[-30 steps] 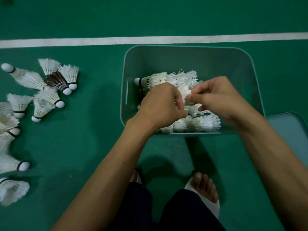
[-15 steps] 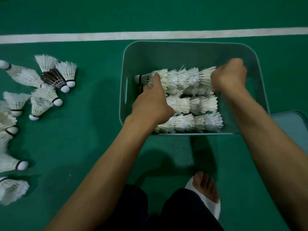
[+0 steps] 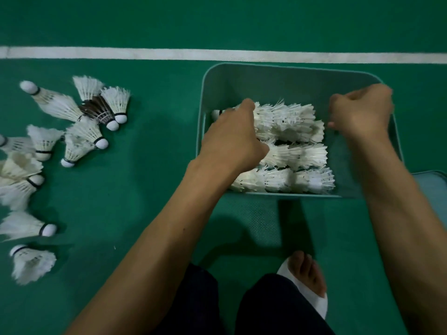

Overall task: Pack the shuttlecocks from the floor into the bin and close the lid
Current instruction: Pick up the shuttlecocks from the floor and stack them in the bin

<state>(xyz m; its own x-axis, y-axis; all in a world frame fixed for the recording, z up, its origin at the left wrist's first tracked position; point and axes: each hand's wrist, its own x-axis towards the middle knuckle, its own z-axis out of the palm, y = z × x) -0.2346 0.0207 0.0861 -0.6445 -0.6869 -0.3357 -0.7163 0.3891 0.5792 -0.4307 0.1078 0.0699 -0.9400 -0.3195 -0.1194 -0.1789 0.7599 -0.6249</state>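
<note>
A grey-green bin [image 3: 290, 71] stands open on the green floor. Inside it, white shuttlecocks [image 3: 297, 153] lie stacked into three rows. My left hand [image 3: 232, 143] lies over the left ends of the upper rows. Its thumb runs along the top row, and its fingers curl down into the feathers round that row's end. My right hand [image 3: 360, 112] is curled into a fist at the right end of the top row, by the bin's right wall, with nothing visible in it. Several loose shuttlecocks [image 3: 82, 139] lie on the floor to the left, one of them dark-feathered [image 3: 96, 110].
The bin's pale blue lid [image 3: 433, 187] lies on the floor at the right edge, beside the bin. A white court line [image 3: 169, 54] runs behind the bin. My foot in a white slipper [image 3: 307, 286] is just in front of the bin.
A second ago both hands pinched a shuttlecock stack together over the bin. They have since spread apart to the two ends of the top row, which now lies in the bin.
</note>
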